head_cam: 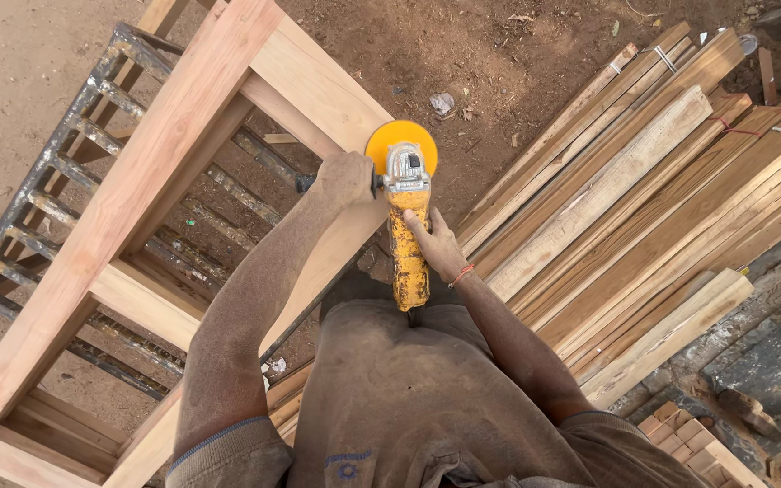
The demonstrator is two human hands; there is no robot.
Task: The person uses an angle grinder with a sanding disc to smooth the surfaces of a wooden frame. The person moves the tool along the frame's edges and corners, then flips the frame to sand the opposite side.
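Note:
A yellow angle grinder [408,226] with a round yellow-orange sanding disc [391,140] rests on the upper corner of a pale wooden frame [146,172]. My left hand [345,178] is closed around the grinder's black side handle. My right hand [436,244] grips the grinder's dusty body from the right side. A thin red band circles my right wrist. The disc lies against the frame's top board near its end. Both arms and my shirt are coated in sawdust.
A dark metal rack [56,163] lies on the dirt ground under the frame. A stack of long wooden planks [644,199] stretches to the right, some bundled with ties. Small wood blocks [689,438] and stone slabs [770,352] sit at the lower right.

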